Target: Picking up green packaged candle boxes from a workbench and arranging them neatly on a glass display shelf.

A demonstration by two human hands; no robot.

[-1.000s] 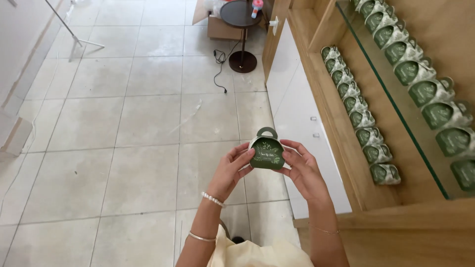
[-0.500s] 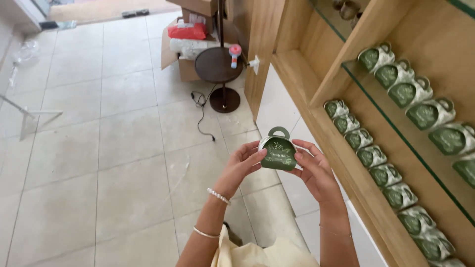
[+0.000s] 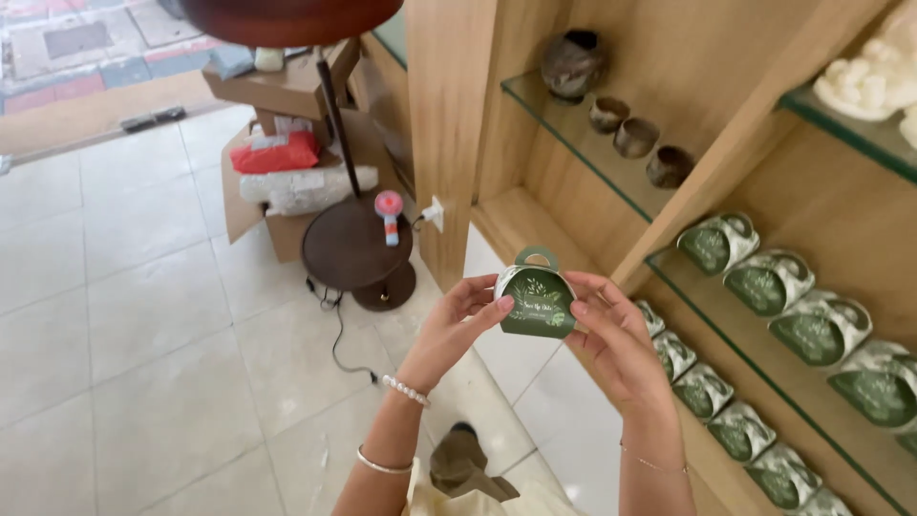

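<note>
**Green box held between both hands before the shelves**

The box [image 3: 537,301], a small green and white gift carton with a loop handle on top, is held upright in mid-air at the centre of the view, in front of the wooden shelf unit [image 3: 449,143]. The left hand [image 3: 457,330] pinches its left edge with fingertips and thumb; the right hand [image 3: 616,339] closes on its right edge and lower corner. Both hands grip it, neither one nearer than the other. Its printed face is turned toward the camera, its handle points up, and its wider side runs left to right between the two grips.

To the right and slightly below, rows of like boxes [image 3: 769,282] lie on glass shelves [image 3: 688,287], near the right hand but apart from it. Higher up, dark bowls [image 3: 635,137] sit on another glass shelf. To the left stands a round table base [image 3: 349,248] on the tiled floor [image 3: 143,334], with a carton [image 3: 277,205] behind it.

The back of the box and the right thumb are hidden. The far rows are cut off at the frame edge.
</note>
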